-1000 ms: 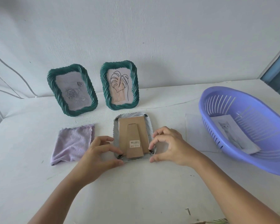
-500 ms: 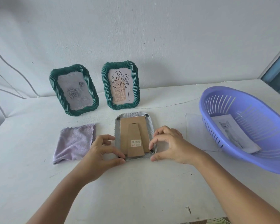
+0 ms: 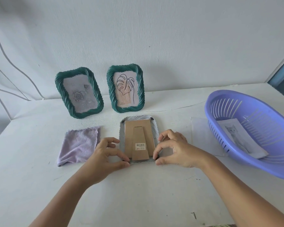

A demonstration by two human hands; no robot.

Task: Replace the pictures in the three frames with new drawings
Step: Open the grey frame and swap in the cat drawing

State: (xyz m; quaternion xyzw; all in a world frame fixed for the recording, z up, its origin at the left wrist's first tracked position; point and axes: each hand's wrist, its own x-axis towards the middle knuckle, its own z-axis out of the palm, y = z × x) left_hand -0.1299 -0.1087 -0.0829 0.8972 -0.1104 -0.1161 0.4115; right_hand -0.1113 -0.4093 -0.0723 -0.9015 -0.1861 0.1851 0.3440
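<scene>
Left hand (image 3: 103,154) and right hand (image 3: 172,149) sit at the near corners of the face-down frame (image 3: 138,140), mid tabletop (image 3: 138,194). Each grip is a thumb-and-forefinger pinch on a small dark clip at its corner: left clip (image 3: 126,160), right clip (image 3: 157,157). Other fingers loose, nothing else held.

Frame lies flat, cardboard back (image 3: 138,128) and stand up. Two more clips at the far corners look untouched.

Handling, my read: frame light and stiff, back panel thin card, bends easily. Likely a glass or clear pane under it, so lift the back straight up by its edges, no prying. Clips are tiny; turn with fingertips.

Cloth (image 3: 79,146) left of the frame. A clear sheet (image 3: 203,138) lies right of it. Basket (image 3: 233,154) further right holds a cat drawing (image 3: 239,138).

Far side: two green frames upright near the wall, rose frame (image 3: 79,93) left, leaf frame (image 3: 125,88) right.
</scene>
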